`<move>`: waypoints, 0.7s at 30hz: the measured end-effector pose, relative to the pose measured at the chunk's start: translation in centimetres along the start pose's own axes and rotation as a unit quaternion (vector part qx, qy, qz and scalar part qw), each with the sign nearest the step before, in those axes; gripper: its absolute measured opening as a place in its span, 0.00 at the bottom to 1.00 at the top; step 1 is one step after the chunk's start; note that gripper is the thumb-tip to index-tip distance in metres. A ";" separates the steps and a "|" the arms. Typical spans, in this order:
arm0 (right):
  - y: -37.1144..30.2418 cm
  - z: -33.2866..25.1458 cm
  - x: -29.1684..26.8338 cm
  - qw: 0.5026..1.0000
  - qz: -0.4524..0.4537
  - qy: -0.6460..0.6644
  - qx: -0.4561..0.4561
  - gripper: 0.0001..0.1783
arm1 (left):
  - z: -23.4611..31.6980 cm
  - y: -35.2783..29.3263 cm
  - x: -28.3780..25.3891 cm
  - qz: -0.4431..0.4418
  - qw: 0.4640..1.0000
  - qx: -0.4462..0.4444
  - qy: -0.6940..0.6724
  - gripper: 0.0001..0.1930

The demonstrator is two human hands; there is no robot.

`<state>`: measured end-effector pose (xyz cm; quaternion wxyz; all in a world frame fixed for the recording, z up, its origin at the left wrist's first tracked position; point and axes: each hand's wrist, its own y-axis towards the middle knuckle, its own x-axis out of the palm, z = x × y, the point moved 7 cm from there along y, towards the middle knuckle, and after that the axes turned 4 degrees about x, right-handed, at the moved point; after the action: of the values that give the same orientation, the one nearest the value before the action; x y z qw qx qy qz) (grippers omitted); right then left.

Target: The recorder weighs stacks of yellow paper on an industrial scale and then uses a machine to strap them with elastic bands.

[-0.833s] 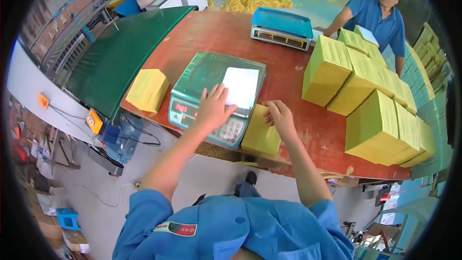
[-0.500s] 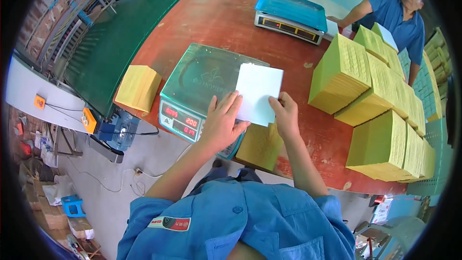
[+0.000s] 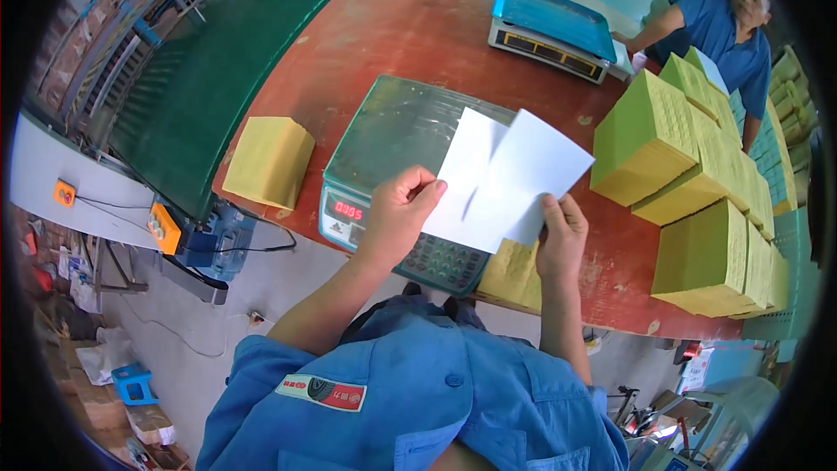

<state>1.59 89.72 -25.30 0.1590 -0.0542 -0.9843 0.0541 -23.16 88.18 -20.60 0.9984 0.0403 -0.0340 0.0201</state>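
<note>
Between thumb and fingers my left hand [image 3: 404, 214] pinches the edge of a white paper sheet [image 3: 464, 170]. A second white sheet [image 3: 545, 166], tilted and overlapping the first, is held at its lower right corner by my right hand [image 3: 562, 240]. Whether each is a single sheet or a thin bundle I cannot tell. Both sheets are above the right part of a green digital scale [image 3: 392, 126], whose red display is partly hidden by my left hand. Below my right hand is a yellow paper stack [image 3: 508, 277], partly covered.
A yellow block of paper [image 3: 266, 161] stands left of the scale on the red table [image 3: 323, 61]. Several tall yellow stacks [image 3: 645, 139] fill the right side. A second scale with a blue tray [image 3: 554, 22] sits at the back, near a co-worker [image 3: 706, 26]. A green conveyor belt [image 3: 200, 87] adjoins the left.
The white paper, earlier together in both hands, is now parted into two fanned, overlapping pieces. My right hand has moved right. The view has shifted, so the table sits further right.
</note>
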 end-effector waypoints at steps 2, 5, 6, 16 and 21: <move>-0.6 0.0 0.3 0.996 0.054 0.069 -0.006 0.07 | 2.9 -0.5 -1.3 0.050 0.977 0.097 0.184 0.09; -1.3 1.2 0.4 0.995 0.060 0.085 -0.008 0.08 | 3.9 -1.0 -2.2 0.074 0.948 0.206 0.232 0.11; -1.5 2.0 0.6 0.993 0.057 0.108 0.004 0.08 | 4.1 -1.0 -2.3 0.070 0.948 0.209 0.230 0.11; -4.0 3.9 3.5 0.965 -0.040 0.258 0.020 0.17 | 5.2 -0.7 -2.9 0.041 0.960 0.208 0.182 0.12; -4.5 2.7 6.4 0.962 -0.052 0.266 0.039 0.21 | 3.3 -0.7 -2.8 0.005 0.998 0.060 0.018 0.09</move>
<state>-5.68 85.80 -25.30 0.4200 -0.0092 -0.9049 0.0679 -26.15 87.10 -17.56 0.9945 0.1000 -0.0151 0.0274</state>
